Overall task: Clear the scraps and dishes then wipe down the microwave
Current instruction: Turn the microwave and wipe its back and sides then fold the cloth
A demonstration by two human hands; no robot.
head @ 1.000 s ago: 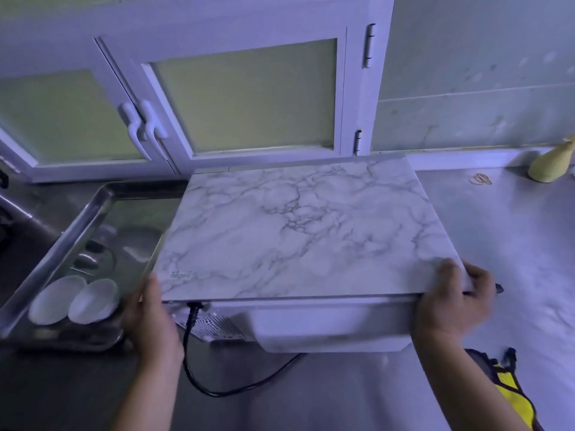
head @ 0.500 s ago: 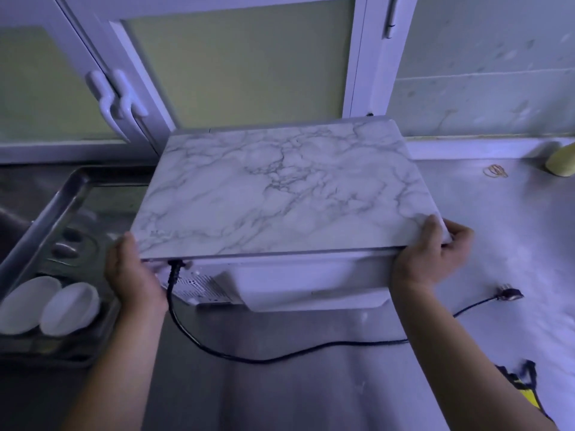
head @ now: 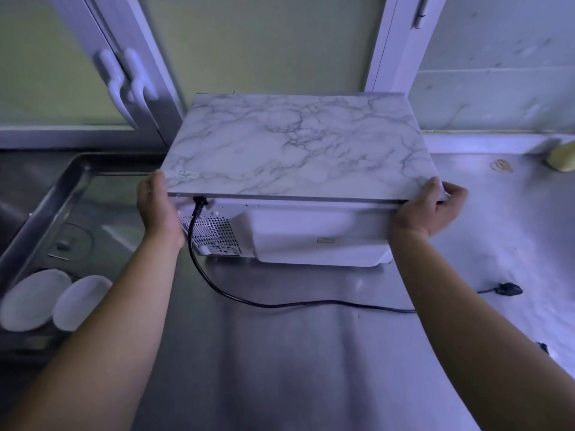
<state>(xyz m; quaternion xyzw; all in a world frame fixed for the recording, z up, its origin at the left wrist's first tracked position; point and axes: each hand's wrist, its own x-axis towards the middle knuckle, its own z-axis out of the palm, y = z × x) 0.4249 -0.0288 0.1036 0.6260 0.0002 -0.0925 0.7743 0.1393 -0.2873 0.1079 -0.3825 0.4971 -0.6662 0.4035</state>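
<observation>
Right fingers (head: 452, 194) curl round the microwave's (head: 295, 154) right rear corner. The left hand (head: 158, 206) presses its left side, fingers hidden, grip unclear. The microwave sits on the steel counter (head: 311, 362), back facing the person, cord (head: 249, 301) trailing, bowls (head: 34, 298) in the sink (head: 46, 206) alongside.

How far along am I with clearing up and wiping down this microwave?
Done, apparently: two white dishes lie in the steel tray and the plug lies loose on the counter. In hand: left hand and right hand grip the microwave at its rear corners, its back facing you. Left: the wipe-down; neither hand holds a cloth.
</observation>
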